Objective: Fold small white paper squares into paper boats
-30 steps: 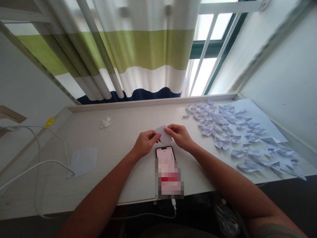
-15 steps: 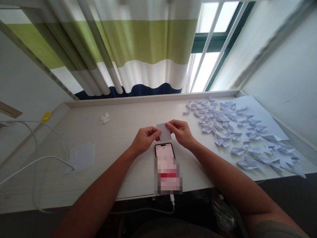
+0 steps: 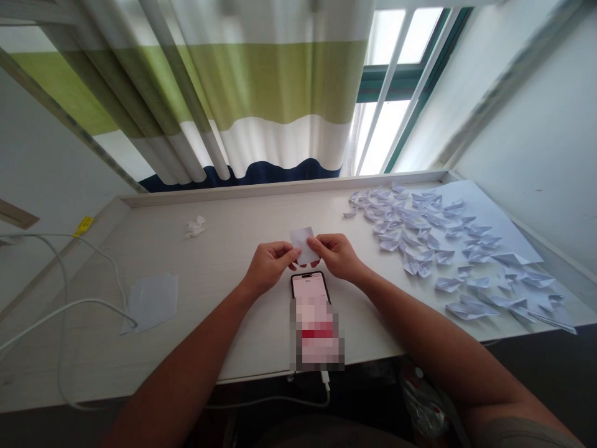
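A small white slip of paper (image 3: 302,241) is pinched between both hands above the middle of the white table (image 3: 233,249). My left hand (image 3: 269,265) grips its left lower edge with closed fingers. My right hand (image 3: 336,254) grips its right lower edge the same way. Just below the hands a phone (image 3: 311,305) lies face up on the table, its screen lit and a cable plugged in at its near end.
Several folded white paper boats (image 3: 420,242) are spread over the table's right side, partly on a large white sheet (image 3: 489,218). A paper sheet (image 3: 150,301) lies at the left, a crumpled scrap (image 3: 196,227) farther back. White cables (image 3: 60,311) loop at the left. A striped curtain (image 3: 242,106) hangs behind.
The paper slip has shifted slightly between my fingers and now stands a little more upright. Both hands stay in the same place above the phone.
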Motion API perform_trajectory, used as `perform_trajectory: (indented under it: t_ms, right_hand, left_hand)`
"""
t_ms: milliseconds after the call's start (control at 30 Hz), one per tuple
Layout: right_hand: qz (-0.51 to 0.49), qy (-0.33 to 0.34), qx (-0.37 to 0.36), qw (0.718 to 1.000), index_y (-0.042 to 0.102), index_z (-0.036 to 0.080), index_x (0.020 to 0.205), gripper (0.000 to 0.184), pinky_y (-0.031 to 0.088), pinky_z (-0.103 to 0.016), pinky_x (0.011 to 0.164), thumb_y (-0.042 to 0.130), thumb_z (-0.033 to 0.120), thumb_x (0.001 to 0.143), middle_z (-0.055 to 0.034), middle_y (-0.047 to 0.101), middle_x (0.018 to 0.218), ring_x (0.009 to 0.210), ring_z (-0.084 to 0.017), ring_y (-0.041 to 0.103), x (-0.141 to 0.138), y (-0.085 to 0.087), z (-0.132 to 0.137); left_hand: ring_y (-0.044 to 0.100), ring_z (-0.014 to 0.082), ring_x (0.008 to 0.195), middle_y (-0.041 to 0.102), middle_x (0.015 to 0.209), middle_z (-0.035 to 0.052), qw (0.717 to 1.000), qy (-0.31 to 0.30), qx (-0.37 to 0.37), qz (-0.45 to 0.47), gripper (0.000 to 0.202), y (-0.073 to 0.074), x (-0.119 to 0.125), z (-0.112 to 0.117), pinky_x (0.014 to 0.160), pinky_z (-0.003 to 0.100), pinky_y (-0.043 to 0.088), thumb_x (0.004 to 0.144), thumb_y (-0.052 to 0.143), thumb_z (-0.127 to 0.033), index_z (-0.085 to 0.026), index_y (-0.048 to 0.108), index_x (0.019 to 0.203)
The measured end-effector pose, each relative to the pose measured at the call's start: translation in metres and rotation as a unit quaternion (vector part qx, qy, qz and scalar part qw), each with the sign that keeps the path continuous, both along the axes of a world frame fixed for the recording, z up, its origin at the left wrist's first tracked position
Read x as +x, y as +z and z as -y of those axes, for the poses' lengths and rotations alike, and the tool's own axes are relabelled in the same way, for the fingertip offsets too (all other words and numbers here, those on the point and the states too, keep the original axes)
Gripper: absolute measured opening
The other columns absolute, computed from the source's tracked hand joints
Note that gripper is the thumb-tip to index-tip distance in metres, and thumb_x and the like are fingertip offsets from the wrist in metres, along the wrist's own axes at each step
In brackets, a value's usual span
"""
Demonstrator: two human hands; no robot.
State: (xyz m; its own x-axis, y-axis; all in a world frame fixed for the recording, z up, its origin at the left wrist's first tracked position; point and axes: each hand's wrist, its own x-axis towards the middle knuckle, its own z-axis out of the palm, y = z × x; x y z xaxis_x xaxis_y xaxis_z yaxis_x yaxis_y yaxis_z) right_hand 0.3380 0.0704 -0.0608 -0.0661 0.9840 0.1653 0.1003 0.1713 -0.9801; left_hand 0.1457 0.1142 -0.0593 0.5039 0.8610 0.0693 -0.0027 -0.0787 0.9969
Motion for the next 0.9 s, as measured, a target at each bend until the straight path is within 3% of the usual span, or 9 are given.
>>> perform_trajectory:
  t_ms: [267,400,533,633,767,900]
  right_hand:
    - [0.043,0.05,-0.026,0.997,0.067,0.018,0.072,0.067,0.053,-0.027,0.057,0.056,0.081,0.093,-0.0042,0.07,0.066,0.059,-0.015,0.064,0.001,-0.008,-0.002]
    - [0.118,0.06,-0.011,0.991,0.061,0.019,0.064,0.064,0.046,-0.027,0.059,0.051,0.069,0.101,-0.0036,0.069,0.061,0.056,-0.013,0.059,0.002,-0.005,0.0]
    - [0.151,0.046,0.021,0.987,0.058,0.019,0.061,0.06,0.044,-0.027,0.058,0.051,0.059,0.105,-0.002,0.066,0.057,0.054,-0.011,0.055,0.004,-0.002,0.002]
    - [0.092,0.067,0.007,0.993,0.062,0.018,0.067,0.056,0.049,-0.027,0.059,0.058,0.061,0.102,-0.0021,0.067,0.062,0.058,-0.012,0.059,0.005,-0.005,0.001]
    - [-0.066,0.086,-0.031,0.994,0.071,0.017,0.09,0.046,0.063,-0.029,0.064,0.08,0.062,0.087,-0.0032,0.074,0.082,0.07,-0.015,0.071,0.003,-0.011,-0.004]
    - [-0.149,0.076,-0.043,0.985,0.072,0.017,0.098,0.042,0.068,-0.03,0.064,0.085,0.054,0.086,-0.0039,0.078,0.086,0.072,-0.017,0.077,0.003,-0.012,-0.006]
  left_hand:
    - [0.063,0.0149,0.059,0.07,0.066,0.0024,0.996,0.082,-0.002,0.036,0.037,-0.002,0.001,-0.004,0.054,0.03,0.059,0.077,0.088,-0.05,-0.016,0.075,0.071]
    - [0.062,0.0141,0.058,0.07,0.065,0.0024,0.993,0.108,-0.016,0.043,0.038,-0.001,0.0,-0.005,0.053,0.029,0.06,0.074,0.09,-0.049,-0.015,0.074,0.068]
    - [0.067,0.0155,0.063,0.072,0.069,0.0027,0.993,0.09,-0.05,0.057,0.037,0.001,-0.001,-0.005,0.052,0.026,0.06,0.074,0.09,-0.047,-0.016,0.072,0.07]
    - [0.066,0.0145,0.061,0.073,0.069,0.0025,0.995,0.077,-0.046,0.051,0.035,0.001,-0.003,-0.005,0.049,0.024,0.058,0.075,0.09,-0.045,-0.015,0.074,0.074]
    - [0.064,0.0124,0.055,0.072,0.066,0.0018,0.999,0.036,-0.019,0.022,0.035,0.002,-0.004,-0.005,0.05,0.025,0.058,0.074,0.091,-0.044,-0.014,0.073,0.073]
    - [0.071,0.0176,0.06,0.077,0.072,0.0035,0.999,-0.013,-0.029,0.012,0.038,0.004,-0.005,-0.003,0.049,0.026,0.058,0.074,0.093,-0.041,-0.014,0.076,0.095]
